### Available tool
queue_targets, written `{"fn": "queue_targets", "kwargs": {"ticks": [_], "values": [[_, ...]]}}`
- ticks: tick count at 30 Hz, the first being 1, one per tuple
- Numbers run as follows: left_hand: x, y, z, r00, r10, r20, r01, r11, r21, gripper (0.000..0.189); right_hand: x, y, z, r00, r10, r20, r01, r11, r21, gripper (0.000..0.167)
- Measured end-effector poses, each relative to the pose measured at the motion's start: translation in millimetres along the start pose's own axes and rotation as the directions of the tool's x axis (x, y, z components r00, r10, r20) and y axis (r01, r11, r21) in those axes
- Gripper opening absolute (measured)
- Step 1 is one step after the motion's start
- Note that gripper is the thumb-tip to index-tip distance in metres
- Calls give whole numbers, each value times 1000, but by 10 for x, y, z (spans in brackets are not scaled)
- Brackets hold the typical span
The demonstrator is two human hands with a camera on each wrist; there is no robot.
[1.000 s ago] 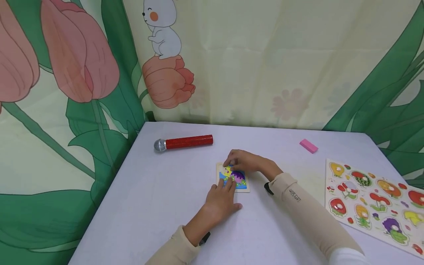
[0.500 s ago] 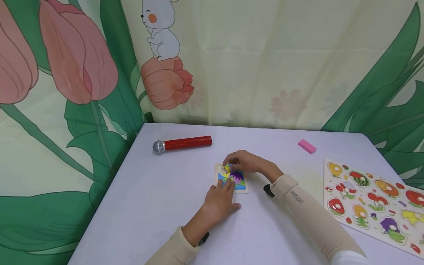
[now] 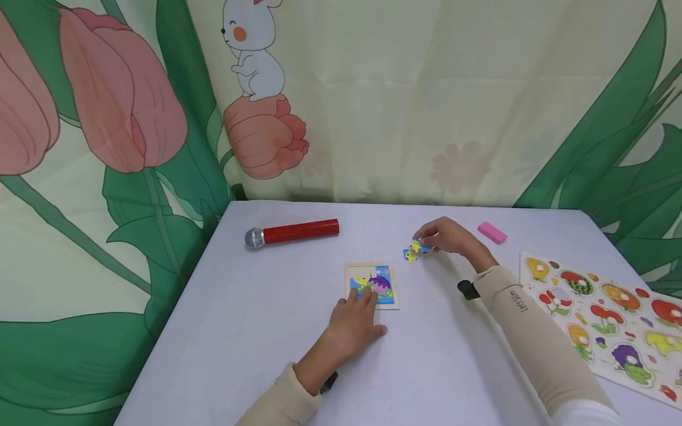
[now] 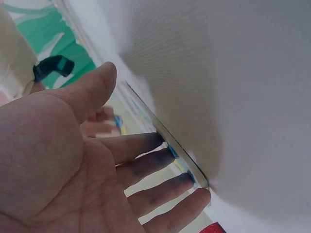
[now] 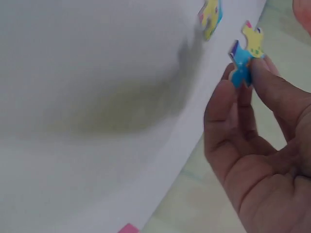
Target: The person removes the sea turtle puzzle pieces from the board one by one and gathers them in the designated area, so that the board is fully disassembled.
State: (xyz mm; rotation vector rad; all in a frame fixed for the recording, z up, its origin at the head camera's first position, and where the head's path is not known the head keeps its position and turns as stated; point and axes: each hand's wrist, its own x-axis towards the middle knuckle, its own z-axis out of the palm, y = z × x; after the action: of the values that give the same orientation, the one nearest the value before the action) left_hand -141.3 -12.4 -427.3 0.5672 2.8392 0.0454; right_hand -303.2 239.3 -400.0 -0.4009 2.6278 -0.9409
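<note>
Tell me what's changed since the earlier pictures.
The right hand moved right and away, off the puzzle board, and now pinches a puzzle piece; another piece now shows on the table. More of the board's upper left lies bare. The left hand still rests on the board; microphone and pink block stayed put.

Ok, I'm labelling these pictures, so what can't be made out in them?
Fruit board: right part cut off by the head view's right edge.
Puzzle board: lower part partly covered by the left hand in the head view.
Held puzzle piece: partly behind the right hand in the right wrist view.
Pink block: mostly cut off by the right wrist view's bottom edge.
</note>
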Motion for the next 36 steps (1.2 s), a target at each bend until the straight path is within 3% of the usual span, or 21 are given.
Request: {"fn": "queue_targets", "kwargs": {"ticks": [4,9,16,26,30,32,36], "values": [[-7,3,16,1000,0,1,0,1000,-7,75,-57,155,-30,997,72,35,-72,997,-15,18],[-21,10,0,1000,3,1,-3,1000,9,75,-55,260,27,997,77,33,-75,996,-44,17],[-25,4,-24,1000,2,11,-2,1000,24,75,1,236,99,995,100,-11,-100,989,-110,16],[16,-1,-12,1000,-6,14,5,1000,17,75,53,206,199,991,132,-34,-135,985,-108,18],[22,-7,9,1000,-8,13,7,1000,23,75,86,118,251,998,48,-47,-55,986,-159,19],[26,-9,16,1000,-8,12,8,1000,29,75,100,35,294,999,-36,-30,31,985,-171,18],[39,-9,13,1000,-5,3,5,999,41,75,112,-146,415,974,-216,63,223,963,-149,16]]}}
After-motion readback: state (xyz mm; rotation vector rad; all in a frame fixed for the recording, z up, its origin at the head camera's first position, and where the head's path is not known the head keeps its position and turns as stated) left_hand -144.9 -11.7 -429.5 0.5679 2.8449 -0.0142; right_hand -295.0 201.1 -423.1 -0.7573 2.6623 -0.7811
